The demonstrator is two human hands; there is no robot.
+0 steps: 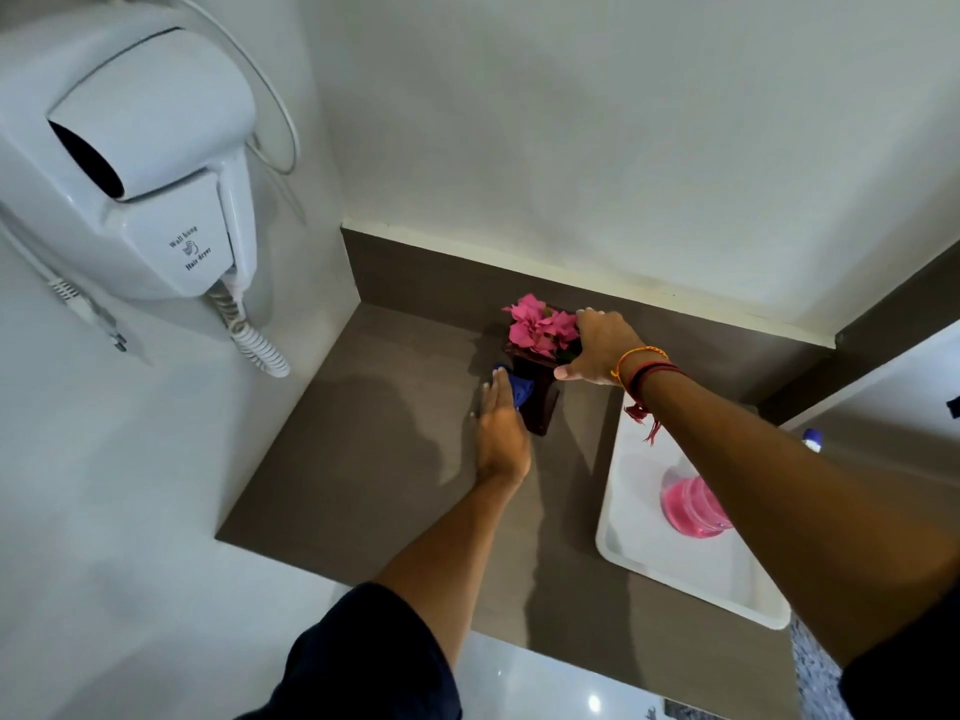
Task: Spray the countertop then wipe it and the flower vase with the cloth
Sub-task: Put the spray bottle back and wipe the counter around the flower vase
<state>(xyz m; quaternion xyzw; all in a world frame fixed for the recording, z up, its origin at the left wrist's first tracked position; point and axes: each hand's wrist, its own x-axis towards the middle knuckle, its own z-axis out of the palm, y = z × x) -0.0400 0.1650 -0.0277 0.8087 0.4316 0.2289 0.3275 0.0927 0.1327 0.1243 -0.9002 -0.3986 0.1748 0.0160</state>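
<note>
A dark square flower vase [540, 402] with pink flowers [540, 324] stands on the brown countertop [363, 459] near the back wall. My left hand [498, 433] presses a blue cloth [521, 389] against the vase's left side. My right hand [600, 350] grips the vase's top rim from the right, beside the flowers. A spray bottle with pink liquid [693, 506] stands on a white tray [639, 553], partly hidden behind my right forearm.
A white wall-hung hair dryer [140, 163] with a coiled cord [254, 340] sticks out from the left wall. The countertop's front edge runs across the lower middle. A blue-and-white cap [813, 439] shows at the right.
</note>
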